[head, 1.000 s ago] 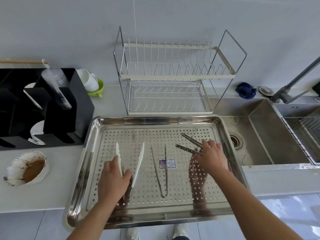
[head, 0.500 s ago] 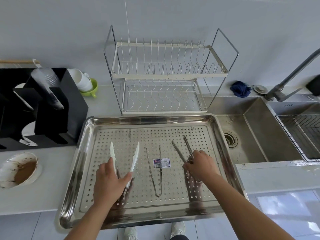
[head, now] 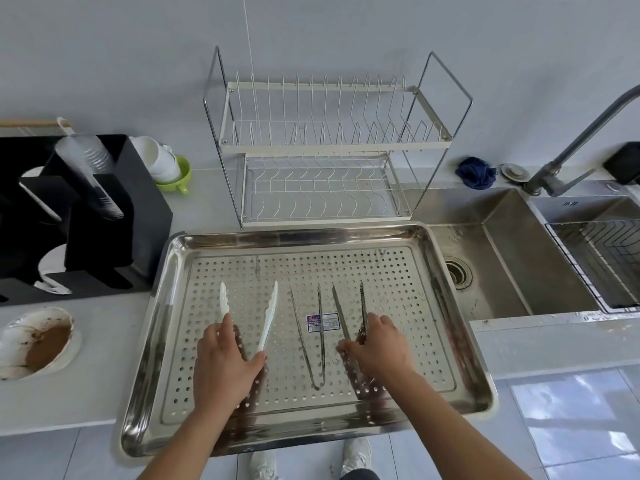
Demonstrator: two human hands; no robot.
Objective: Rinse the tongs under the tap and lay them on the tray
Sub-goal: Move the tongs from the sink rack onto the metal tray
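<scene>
A perforated steel tray (head: 433, 258) lies on the counter in front of me. Three pairs of tongs lie on it, tips pointing away. My left hand (head: 223, 362) grips the handle end of the white-tipped tongs (head: 272, 310) on the left. Thin metal tongs (head: 306, 341) lie free in the middle, over a small label. My right hand (head: 375, 344) pinches the hinge end of a second pair of thin metal tongs (head: 346, 313) on the right. The tap (head: 585, 136) stands at the far right, above the sink (head: 519, 251).
A two-tier wire dish rack (head: 322, 147) stands behind the tray. A black cup holder (head: 83, 216) and a dirty bowl (head: 38, 341) are on the left. A blue cloth (head: 476, 171) lies near the tap, and a wire basket (head: 602, 258) sits in the right sink basin.
My right hand has turned its thin metal tongs from pointing left to lying straight, parallel to the middle pair, and drawn them nearer. My left hand has stayed on the white-tipped tongs.
</scene>
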